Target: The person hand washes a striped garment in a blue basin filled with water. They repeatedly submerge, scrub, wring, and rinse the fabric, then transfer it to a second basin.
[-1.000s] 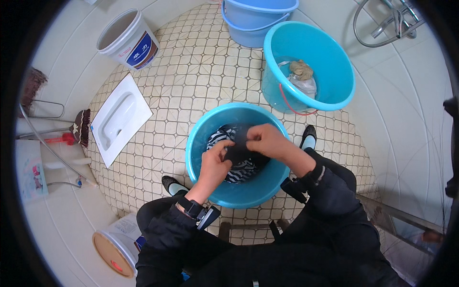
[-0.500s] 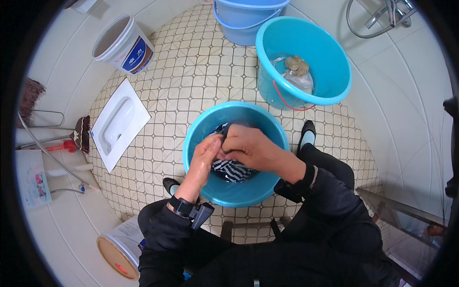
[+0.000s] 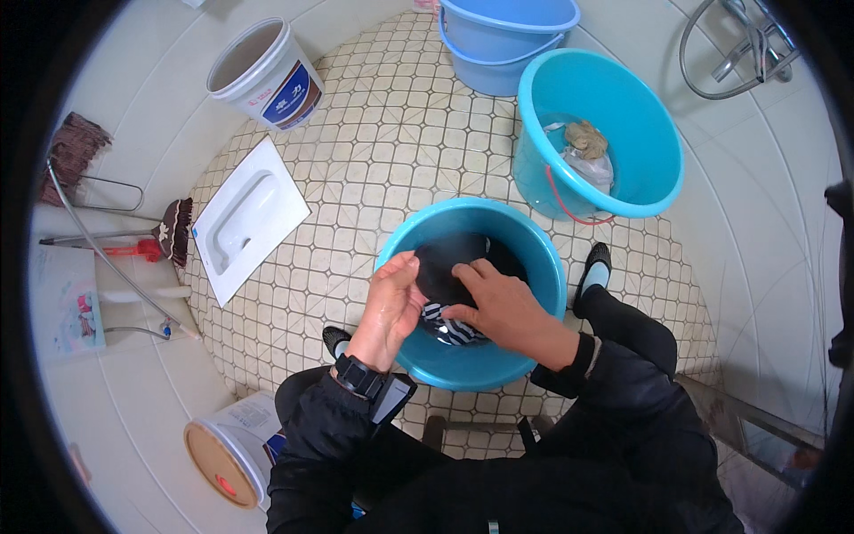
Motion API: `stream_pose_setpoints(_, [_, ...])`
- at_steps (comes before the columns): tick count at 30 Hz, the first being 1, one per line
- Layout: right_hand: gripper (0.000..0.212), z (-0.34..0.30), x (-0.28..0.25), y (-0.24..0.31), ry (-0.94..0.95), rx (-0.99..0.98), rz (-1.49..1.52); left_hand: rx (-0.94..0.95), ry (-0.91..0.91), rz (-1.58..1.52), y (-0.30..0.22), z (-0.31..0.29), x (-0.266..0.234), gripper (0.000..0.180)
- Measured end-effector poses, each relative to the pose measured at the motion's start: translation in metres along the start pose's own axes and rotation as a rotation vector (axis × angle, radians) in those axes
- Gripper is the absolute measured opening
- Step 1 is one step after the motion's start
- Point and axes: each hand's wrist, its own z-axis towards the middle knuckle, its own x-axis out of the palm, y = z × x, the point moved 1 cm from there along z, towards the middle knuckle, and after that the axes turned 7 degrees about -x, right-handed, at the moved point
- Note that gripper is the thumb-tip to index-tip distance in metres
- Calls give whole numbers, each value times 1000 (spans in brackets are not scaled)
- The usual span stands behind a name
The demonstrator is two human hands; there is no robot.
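Observation:
A dark piece of cloth (image 3: 440, 267), spread to a rounded shape, is held up over a teal basin (image 3: 471, 374). Its left edge is pinched in the fingers of my left hand (image 3: 391, 301), which looks wet. My right hand (image 3: 511, 311) has its fingertips bent onto the cloth's right side, with the thumb apart lower down. Below both hands, black-and-white striped cloth (image 3: 452, 327) lies in the basin among other dark fabric. How much water is in there is hard to make out.
Beyond the basin, to the right, stands a large teal bucket (image 3: 663, 160) with a bag and tan cloth inside; blue buckets (image 3: 503, 71) stand behind it. At left are a white squat toilet (image 3: 253, 222), a white pail (image 3: 294, 93) and a brush (image 3: 173, 231). A lidded pail (image 3: 218, 463) lies near left.
The dark cloth, bunched between my hands before, is now spread out. My right hand has shifted onto its right side, its fingers more extended. The whole view has moved slightly.

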Motion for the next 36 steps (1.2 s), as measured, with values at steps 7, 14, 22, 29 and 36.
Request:
stream_pose_setpoints(7, [45, 3, 10, -27, -54, 139, 348, -104, 182, 100, 0, -5, 17, 22])
stream_pose_setpoints(14, [26, 9, 15, -46, 12, 627, 980, -75, 219, 334, 3, -9, 24, 31])
stream_pose_setpoints(22, [32, 4, 9, -29, 112, 545, 1889, 261, -182, 1320, 12, 1, 5, 42])
stream_pose_setpoints(29, [33, 8, 5, -36, 161, 408, 1731, 180, -62, 1136, 13, -1, 4, 39])
stream_pose_setpoints(36, [25, 20, 17, -47, -141, 506, 1193, -281, 215, -199, 9, -13, 12, 36])
